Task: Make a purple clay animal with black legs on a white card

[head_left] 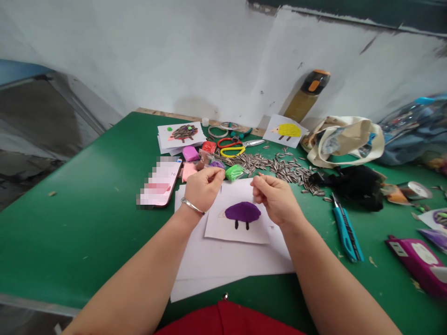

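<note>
My left hand (205, 188), with a silver bracelet at the wrist, is closed in a pinch above the left edge of a white paper card (218, 230). Whatever sits in that pinch, if anything, is hidden. On the card is a purple clay hedgehog body (243, 211) with two black legs and a pale outlined snout. My right hand (277, 197) is raised over the card's right side, thumb and finger pressed together. A tiny orange bit (260, 174) shows at its fingertips, too small to name. Beyond the hands lie packets of green clay (234, 172) and pink clay (189, 172).
White sheets (223, 260) lie under the card. Sunflower seeds (289, 170), yellow-and-red-handled scissors (233, 151), and a finished hedgehog picture (183, 133) are farther back. A phone (162, 181) lies left; a blue utility knife (347, 232), blade exposed, right. A bottle (307, 95) stands by the wall.
</note>
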The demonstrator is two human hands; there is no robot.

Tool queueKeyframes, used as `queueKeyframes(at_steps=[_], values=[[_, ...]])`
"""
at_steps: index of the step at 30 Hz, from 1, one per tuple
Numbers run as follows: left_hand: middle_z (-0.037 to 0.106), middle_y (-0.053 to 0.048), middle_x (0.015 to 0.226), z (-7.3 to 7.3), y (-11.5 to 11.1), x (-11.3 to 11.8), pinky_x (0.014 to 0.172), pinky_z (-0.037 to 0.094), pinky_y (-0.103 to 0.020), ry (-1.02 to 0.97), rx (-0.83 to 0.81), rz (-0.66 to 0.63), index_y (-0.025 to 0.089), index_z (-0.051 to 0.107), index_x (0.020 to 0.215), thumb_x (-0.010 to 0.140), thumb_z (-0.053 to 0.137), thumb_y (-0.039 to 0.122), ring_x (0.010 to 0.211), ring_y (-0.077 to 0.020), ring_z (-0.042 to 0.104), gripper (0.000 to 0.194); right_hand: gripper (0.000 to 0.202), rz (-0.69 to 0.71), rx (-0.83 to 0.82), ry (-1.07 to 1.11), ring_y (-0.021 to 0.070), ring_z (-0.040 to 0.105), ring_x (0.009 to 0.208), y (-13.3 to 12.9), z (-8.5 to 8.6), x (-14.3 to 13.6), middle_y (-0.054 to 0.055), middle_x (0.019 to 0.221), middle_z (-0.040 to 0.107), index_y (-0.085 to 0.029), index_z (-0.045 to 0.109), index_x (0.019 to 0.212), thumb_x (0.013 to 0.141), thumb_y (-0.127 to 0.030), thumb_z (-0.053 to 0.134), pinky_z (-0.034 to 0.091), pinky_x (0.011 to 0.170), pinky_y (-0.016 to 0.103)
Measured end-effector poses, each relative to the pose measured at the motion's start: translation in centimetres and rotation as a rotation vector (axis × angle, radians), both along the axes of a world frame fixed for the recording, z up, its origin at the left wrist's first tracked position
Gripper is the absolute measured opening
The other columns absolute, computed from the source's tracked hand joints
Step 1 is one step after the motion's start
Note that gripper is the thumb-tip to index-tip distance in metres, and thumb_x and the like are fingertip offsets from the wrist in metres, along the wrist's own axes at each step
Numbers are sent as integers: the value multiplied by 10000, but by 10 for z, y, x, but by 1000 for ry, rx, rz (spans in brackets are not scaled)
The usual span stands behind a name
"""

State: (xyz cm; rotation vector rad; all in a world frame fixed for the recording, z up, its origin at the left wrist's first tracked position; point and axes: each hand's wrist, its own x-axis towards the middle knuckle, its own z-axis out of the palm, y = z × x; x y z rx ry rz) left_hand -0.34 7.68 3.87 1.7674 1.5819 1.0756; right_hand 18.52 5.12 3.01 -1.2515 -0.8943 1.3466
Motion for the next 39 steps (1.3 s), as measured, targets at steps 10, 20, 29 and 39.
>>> queueKeyframes(at_steps=[10, 20, 29, 39], values=[[743, 3, 827, 1, -2, 3, 660, 497, -235, -50, 5, -18, 207, 733, 830, 821, 580, 345, 778, -161, 663, 206, 222, 57, -9, -93, 104, 589, 534, 0, -4, -1, 26, 682, 674, -161, 681, 748, 726, -380, 713, 469, 539, 247], [748, 9, 833, 0, -3, 4, 684, 509, -236, -35, 21, -33, 211, 734, 829, 814, 599, 318, 772, -156, 670, 173, 188, 52, 44, -117, 103, 569, 548, 2, -5, 0, 2, 666, 655, -178, 634, 740, 729, -347, 716, 435, 542, 235], [750, 4, 851, -3, -2, 3, 710, 520, -251, -44, 36, -32, 217, 729, 836, 828, 586, 336, 785, -161, 675, 186, 203, 69, 32, -115, 120, 619, 581, 3, -8, -1, 31, 700, 694, -172, 682, 760, 704, -358, 738, 476, 585, 259], [747, 14, 832, 0, -1, -1, 726, 502, -240, 85, 90, 30, 236, 739, 861, 854, 560, 358, 792, -160, 672, 217, 280, 16, 78, -299, 91, 502, 454, 2, -5, -1, -8, 536, 596, -181, 649, 623, 786, -408, 637, 424, 515, 260]])
